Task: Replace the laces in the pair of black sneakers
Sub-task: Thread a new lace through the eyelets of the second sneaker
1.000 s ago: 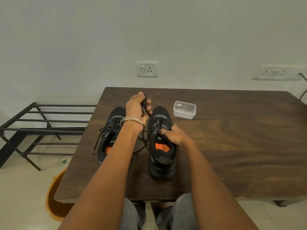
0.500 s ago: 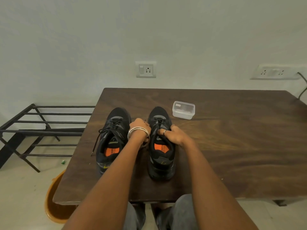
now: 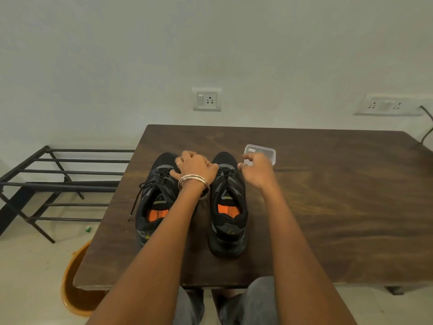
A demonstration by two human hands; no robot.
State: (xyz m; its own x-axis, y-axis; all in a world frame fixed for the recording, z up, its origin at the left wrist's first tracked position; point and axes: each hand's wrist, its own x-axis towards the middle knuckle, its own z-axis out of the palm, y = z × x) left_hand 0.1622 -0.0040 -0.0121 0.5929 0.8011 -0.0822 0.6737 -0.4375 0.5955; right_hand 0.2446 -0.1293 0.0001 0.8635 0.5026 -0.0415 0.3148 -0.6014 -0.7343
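We are sitting at the dark wooden table (image 3: pixel 328 207) with the pair of black sneakers standing side by side near its left end, toes pointing away from us: the left sneaker (image 3: pixel 154 200) and the right sneaker (image 3: pixel 228 207), both with orange insoles showing. Our left hand (image 3: pixel 195 168) lies between and over the two toe ends with its fingers curled down; we cannot tell whether it pinches a lace or only rests there, since the fingertips are hidden. Our right hand (image 3: pixel 256 171) hovers just beside the right sneaker, loosely curled and apparently holding nothing, right in front of the small clear plastic box (image 3: pixel 267 152). The risks we see from here: the loose lace end (image 3: pixel 134 202) of the left sneaker trails toward the table's left edge, so a tug could drag that shoe off toward the orange bucket (image 3: pixel 75 289) on the floor below; and the right hand could knock the light box away if it reaches carelessly. Pulling a lace one-handed could also slide a shoe rather than free the lace. The box's contents are too unclear to name, and we cannot make out how far the right sneaker's lacing is undone beneath the left hand.
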